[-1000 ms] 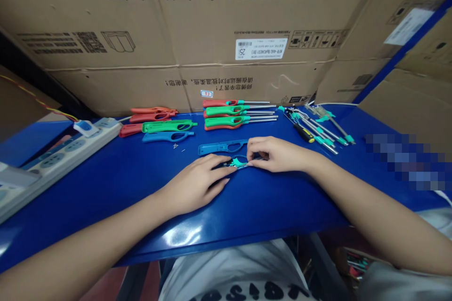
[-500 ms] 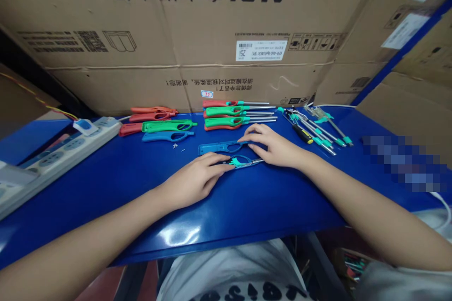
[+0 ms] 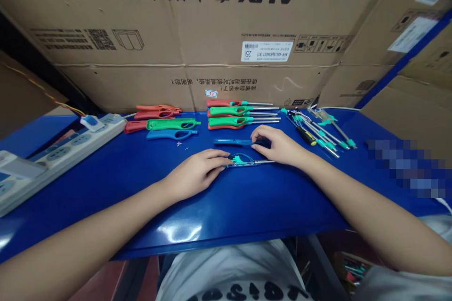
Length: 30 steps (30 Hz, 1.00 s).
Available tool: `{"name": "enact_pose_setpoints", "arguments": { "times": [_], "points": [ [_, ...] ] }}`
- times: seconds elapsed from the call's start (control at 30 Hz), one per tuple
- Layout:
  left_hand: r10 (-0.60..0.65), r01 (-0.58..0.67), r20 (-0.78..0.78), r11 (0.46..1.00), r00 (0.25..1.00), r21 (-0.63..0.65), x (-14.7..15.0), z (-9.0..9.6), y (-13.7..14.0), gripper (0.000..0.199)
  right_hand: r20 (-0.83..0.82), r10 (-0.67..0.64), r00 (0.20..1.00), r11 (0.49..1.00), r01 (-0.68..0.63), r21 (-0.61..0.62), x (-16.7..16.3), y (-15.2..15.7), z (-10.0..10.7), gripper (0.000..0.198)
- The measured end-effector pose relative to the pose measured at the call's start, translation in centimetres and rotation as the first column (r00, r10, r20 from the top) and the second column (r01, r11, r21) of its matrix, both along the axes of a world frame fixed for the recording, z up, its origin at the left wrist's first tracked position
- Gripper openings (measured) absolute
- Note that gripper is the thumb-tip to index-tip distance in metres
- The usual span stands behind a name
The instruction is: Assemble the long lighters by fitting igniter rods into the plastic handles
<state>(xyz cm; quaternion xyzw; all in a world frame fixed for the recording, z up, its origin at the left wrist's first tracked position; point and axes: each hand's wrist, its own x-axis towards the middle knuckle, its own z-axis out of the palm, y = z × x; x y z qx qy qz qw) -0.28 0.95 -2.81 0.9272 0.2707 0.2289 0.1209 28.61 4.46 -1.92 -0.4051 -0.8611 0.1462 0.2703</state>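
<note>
My left hand [image 3: 197, 172] is closed on the left end of a blue lighter half [image 3: 243, 155], which lies on the table with a green trigger [image 3: 240, 160] and a metal tube [image 3: 264, 162] in it. Its left end is hidden under my fingers. Behind it, my right hand [image 3: 278, 143] pinches the right end of a second blue casing half [image 3: 231, 142]. That half is turned on its edge, so only a narrow side shows. The two blue pieces are apart.
Behind my hands lie several red and green lighters with metal tubes [image 3: 235, 111]. Coloured casing halves [image 3: 173, 124] sit back left, beside a white power strip [image 3: 67, 146]. Back right are metal tubes with green parts [image 3: 318, 129] and a screwdriver [image 3: 305, 136]. A cardboard wall [image 3: 197, 19] stands behind.
My right hand has tipped the rear blue casing half from lying flat onto its edge and shifted it slightly right. My left hand stays on the front lighter half.
</note>
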Motion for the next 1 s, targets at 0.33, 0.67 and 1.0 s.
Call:
{"name": "enact_pose_setpoints", "arguments": {
  "times": [0.33, 0.67, 1.0],
  "points": [
    [0.095, -0.121, 0.126, 0.968, 0.988, 0.222, -0.4, 1.5, 0.2, 0.039, -0.477, -0.360, 0.802, 0.771, -0.032, -0.636, -1.5, -0.5, 1.2, 0.028],
    [0.058, -0.060, 0.017, 0.982, 0.998, 0.179, -1.1, 2.0, 0.9, 0.034, -0.377, -0.055, 0.925, 0.827, -0.169, -0.536, -2.1, -1.6, 1.1, 0.043],
    [0.040, -0.042, -0.085, 0.999, 0.996, -0.023, -1.2, 1.8, 1.1, 0.033, -0.006, 0.198, 0.980, 0.976, -0.198, -0.096, -2.2, -1.8, 0.5, 0.034]
  ]
}}
